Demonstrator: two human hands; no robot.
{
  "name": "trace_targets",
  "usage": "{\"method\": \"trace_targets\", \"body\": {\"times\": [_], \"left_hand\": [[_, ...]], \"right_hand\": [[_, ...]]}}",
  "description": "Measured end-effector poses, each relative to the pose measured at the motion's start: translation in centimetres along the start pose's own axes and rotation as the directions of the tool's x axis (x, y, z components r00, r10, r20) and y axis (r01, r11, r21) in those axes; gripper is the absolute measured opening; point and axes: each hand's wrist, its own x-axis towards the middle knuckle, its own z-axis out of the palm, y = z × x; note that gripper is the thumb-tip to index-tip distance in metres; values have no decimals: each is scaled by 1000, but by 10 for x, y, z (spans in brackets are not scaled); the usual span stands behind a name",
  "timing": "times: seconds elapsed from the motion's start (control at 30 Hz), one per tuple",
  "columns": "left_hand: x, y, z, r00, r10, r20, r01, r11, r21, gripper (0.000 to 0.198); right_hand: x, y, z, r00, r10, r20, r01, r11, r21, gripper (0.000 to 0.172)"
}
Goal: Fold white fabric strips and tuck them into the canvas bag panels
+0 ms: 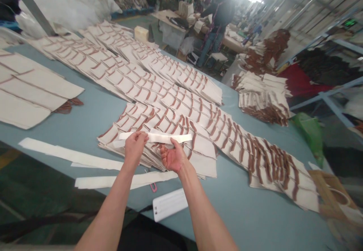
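A short white strip stretches crosswise between my hands, above overlapping cream fabric pieces with brown edges. Near its left part, my left hand pinches it between thumb and fingers. My right hand is turned palm up, fingers curled, its thumb against the strip's right part. Another pale strip lies partly hidden just under the held one. Longer white strips lie on the table to the left, and more strips lie nearer to me, partly covered by my left forearm.
Long rows of overlapping brown-edged pieces cross the blue table. A white power bank with a cable and a pink loop-shaped item lie close to me. Cream panels are stacked at left. A person stands beyond the table.
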Motion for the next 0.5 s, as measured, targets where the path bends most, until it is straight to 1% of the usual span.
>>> {"method": "trace_targets", "body": {"times": [0.07, 0.13, 0.23, 0.3, 0.37, 0.43, 0.5], "left_hand": [[-2, 4, 1, 999, -39, -5, 39, 998, -47, 17], [-5, 9, 2, 998, -54, -26, 52, 995, -90, 18], [-10, 18, 3, 998, -47, -37, 42, 991, -124, 17], [-15, 24, 6, 1000, -26, -14, 24, 992, -121, 15], [-25, 28, 10, 1000, 8, 20, -6, 995, -99, 16], [-41, 30, 16, 997, 60, 51, -57, 996, -67, 21], [-63, 29, 23, 988, 130, 84, -128, 991, -28, 26]], "right_hand": [[-5, 1, -1, 999, 28, 33, -27, 999, -42, 61], [-14, 4, -4, 997, 48, 64, -43, 995, -87, 67], [-39, 11, -14, 992, 36, 122, -18, 990, -142, 72], [-66, 18, -27, 985, -22, 170, 49, 987, -154, 67], [-95, 28, -44, 971, -119, 209, 150, 979, -139, 58], [-123, 39, -65, 951, -214, 223, 242, 965, -105, 48], [-143, 53, -88, 934, -291, 205, 310, 949, -64, 43]]}}
